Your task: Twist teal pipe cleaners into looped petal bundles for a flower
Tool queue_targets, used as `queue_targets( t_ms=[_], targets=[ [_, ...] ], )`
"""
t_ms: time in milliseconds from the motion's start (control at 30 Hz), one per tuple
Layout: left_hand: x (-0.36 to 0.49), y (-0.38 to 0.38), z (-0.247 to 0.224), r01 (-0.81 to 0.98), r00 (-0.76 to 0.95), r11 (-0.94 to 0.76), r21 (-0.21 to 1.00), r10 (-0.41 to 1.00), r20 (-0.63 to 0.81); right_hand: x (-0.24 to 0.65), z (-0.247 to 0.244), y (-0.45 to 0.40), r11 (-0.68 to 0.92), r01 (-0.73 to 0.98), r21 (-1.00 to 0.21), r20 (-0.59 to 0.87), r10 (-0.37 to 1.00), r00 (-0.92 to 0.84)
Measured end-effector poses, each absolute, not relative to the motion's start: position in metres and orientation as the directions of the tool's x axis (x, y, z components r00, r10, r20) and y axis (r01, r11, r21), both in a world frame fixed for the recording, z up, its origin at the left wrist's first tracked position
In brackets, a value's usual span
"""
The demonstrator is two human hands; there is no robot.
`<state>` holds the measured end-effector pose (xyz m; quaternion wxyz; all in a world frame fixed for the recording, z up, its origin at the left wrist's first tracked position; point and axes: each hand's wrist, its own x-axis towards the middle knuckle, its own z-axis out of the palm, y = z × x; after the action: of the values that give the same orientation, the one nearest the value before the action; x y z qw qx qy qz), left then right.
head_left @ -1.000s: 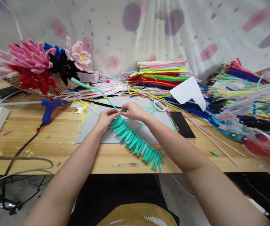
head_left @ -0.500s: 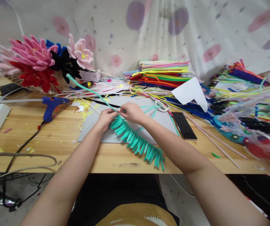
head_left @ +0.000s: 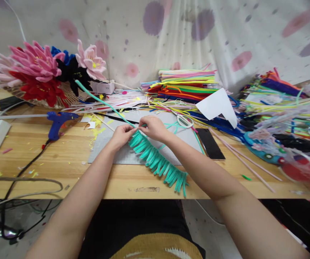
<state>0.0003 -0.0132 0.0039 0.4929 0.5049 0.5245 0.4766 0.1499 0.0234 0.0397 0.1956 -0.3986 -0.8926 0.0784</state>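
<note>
Both hands meet over the grey mat [head_left: 104, 147], pinching a teal pipe cleaner [head_left: 98, 100] whose free end reaches up and left. My left hand [head_left: 122, 136] is closed on it near the join. My right hand [head_left: 153, 127] is closed at the same spot, its fingertips touching or almost touching the left ones. From there a fringe of short teal pipe-cleaner loops [head_left: 157, 160] trails down to the right, partly under my right forearm, past the table's front edge region. Exactly which strand each fingertip grips is hidden.
A blue glue gun [head_left: 56, 124] lies left, its cord running off the table. Scissors [head_left: 185, 121] and a black phone [head_left: 211, 144] are right of the hands. Pipe-cleaner bundles [head_left: 184, 84], white paper [head_left: 216, 106] and fuzzy flowers [head_left: 36, 68] fill the back.
Both hands stay pinched together on the teal pipe cleaner, with the right fingers slightly more curled. The fringe has shifted very slightly. The whole view has moved a little.
</note>
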Motion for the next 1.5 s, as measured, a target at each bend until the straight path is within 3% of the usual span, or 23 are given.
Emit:
queue_targets(
  t_ms=[133, 267, 467, 700, 1033, 1233, 1333, 1500],
  targets=[
    [-0.003, -0.009, -0.003, 0.110, -0.005, 0.080, 0.991, 0.997, -0.080, 0.147, 0.040, 0.021, 0.701, 0.683, -0.205, 0.248, 0.712, -0.657],
    [-0.006, -0.003, -0.013, 0.195, -0.041, 0.032, 0.980, 0.999, -0.024, 0.145, 0.041, 0.021, 0.710, 0.686, -0.156, 0.219, 0.702, -0.677],
    [-0.007, -0.008, -0.006, 0.068, 0.048, 0.085, 0.994, 0.995, -0.088, 0.147, 0.051, 0.028, 0.691, 0.709, -0.139, 0.174, 0.722, -0.670],
    [-0.007, -0.012, -0.001, 0.049, 0.033, 0.141, 0.989, 0.989, -0.143, 0.149, 0.051, 0.031, 0.710, 0.688, -0.149, 0.130, 0.704, -0.698],
    [-0.007, -0.012, -0.004, -0.010, 0.071, 0.216, 0.976, 0.974, -0.215, 0.150, 0.048, 0.031, 0.676, 0.693, -0.252, 0.122, 0.732, -0.670],
    [-0.004, -0.009, -0.004, 0.041, -0.046, 0.122, 0.992, 0.992, -0.120, 0.148, 0.046, 0.036, 0.540, 0.695, -0.475, -0.108, 0.748, -0.655],
    [-0.005, -0.009, -0.002, 0.050, -0.073, 0.087, 0.995, 0.994, -0.083, 0.143, 0.044, 0.039, 0.446, 0.666, -0.598, -0.143, 0.758, -0.636],
    [-0.009, -0.011, 0.004, 0.011, -0.081, 0.126, 0.992, 0.989, -0.125, 0.138, 0.045, 0.040, 0.408, 0.663, -0.628, -0.135, 0.782, -0.608]
  ],
)
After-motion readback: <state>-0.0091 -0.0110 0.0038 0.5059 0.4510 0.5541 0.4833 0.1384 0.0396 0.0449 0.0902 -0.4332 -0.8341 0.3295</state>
